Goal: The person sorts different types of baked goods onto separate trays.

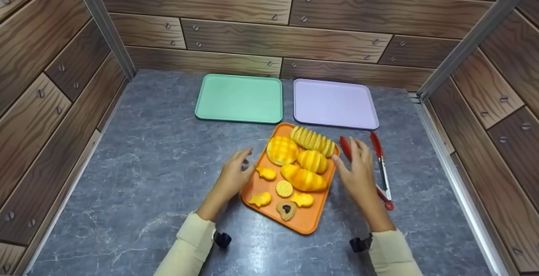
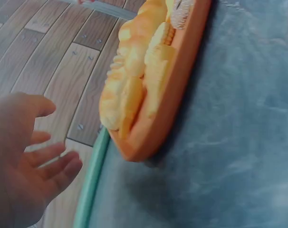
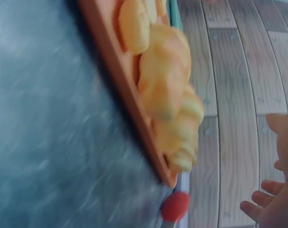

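Observation:
An orange tray [image 1: 318,206] lies at an angle and bears toy-like baked goods. On its far half are a ridged loaf [image 1: 312,140], a round checkered bun [image 1: 282,150], a short striped roll [image 1: 312,161] and a croissant [image 1: 304,178]. Nearer are several fish-shaped biscuits [image 1: 260,199], a round cracker [image 1: 284,189] and a heart-topped cookie [image 1: 286,210]. My left hand [image 1: 236,174] is beside the tray's left edge, fingers loosely bent, holding nothing. By the right edge, my right hand [image 1: 357,171] hovers with relaxed fingers, partly covering red-tipped tongs [image 1: 383,171].
Behind the orange tray, a green tray [image 1: 239,98] and a lilac tray [image 1: 335,103] lie side by side. Wood-patterned panels [image 1: 236,36] wall the grey marbled table [image 1: 139,175] at the back and both sides.

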The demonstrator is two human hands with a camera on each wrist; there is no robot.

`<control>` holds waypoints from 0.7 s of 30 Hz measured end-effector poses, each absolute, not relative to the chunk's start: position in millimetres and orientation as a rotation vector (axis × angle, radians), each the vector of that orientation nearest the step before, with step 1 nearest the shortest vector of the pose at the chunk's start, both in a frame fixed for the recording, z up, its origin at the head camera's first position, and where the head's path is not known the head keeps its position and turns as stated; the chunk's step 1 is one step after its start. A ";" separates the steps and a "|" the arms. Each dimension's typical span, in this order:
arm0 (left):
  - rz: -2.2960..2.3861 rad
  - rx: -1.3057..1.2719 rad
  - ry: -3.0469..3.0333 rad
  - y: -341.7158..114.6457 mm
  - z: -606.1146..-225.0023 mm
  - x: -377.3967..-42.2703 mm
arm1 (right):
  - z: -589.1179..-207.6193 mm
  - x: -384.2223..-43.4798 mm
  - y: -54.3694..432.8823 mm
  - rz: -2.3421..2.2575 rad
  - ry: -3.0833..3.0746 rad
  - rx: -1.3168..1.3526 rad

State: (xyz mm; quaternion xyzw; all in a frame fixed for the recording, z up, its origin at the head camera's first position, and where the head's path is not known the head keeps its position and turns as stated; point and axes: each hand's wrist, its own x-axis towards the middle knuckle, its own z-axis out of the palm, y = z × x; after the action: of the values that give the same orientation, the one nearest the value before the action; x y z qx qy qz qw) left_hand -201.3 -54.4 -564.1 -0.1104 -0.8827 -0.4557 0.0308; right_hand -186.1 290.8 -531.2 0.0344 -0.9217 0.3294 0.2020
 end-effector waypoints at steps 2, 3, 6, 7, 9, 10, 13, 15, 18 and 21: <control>-1.502 -0.344 -2.708 -56.0 -570.5 -201.7 | -536.0 -183.8 300.6 0.941 -2.560 0.062; -1.548 -0.344 -2.700 -56.7 -573.5 -202.1 | -538.4 -182.9 305.5 0.948 -2.555 0.048; -1.690 -0.326 -2.687 -58.9 -580.7 -202.6 | -545.2 -180.4 319.7 0.957 -2.555 -0.003; -1.738 -0.317 -2.681 -59.6 -582.9 -202.8 | -546.9 -179.5 323.9 0.963 -2.558 -0.022; -1.816 -0.300 -2.678 -60.8 -586.3 -202.3 | -550.8 -178.0 332.1 0.961 -2.577 -0.065; -1.841 -0.299 -2.676 -61.1 -587.7 -201.7 | -552.8 -177.2 336.1 0.956 -2.594 -0.093; -1.869 -0.301 -2.670 -61.1 -591.8 -200.8 | -558.7 -175.7 346.7 0.931 -2.641 -0.165; -1.866 -0.310 -2.664 -59.9 -593.7 -200.7 | -562.8 -174.6 353.0 0.903 -2.672 -0.202; -1.864 -0.316 -2.646 -57.7 -597.1 -202.1 | -568.3 -172.2 361.1 0.863 -2.717 -0.245; -1.872 -0.309 -2.634 -55.8 -599.6 -203.5 | -572.3 -169.4 367.3 0.848 -2.754 -0.289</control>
State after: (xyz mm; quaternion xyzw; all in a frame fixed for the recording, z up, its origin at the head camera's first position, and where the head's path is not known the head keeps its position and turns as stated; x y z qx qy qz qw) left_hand -203.5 -55.8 -599.6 -0.0949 -0.8104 -0.5757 -0.0523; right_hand -169.4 367.3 -572.3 -0.0991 -0.9438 0.2906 0.1226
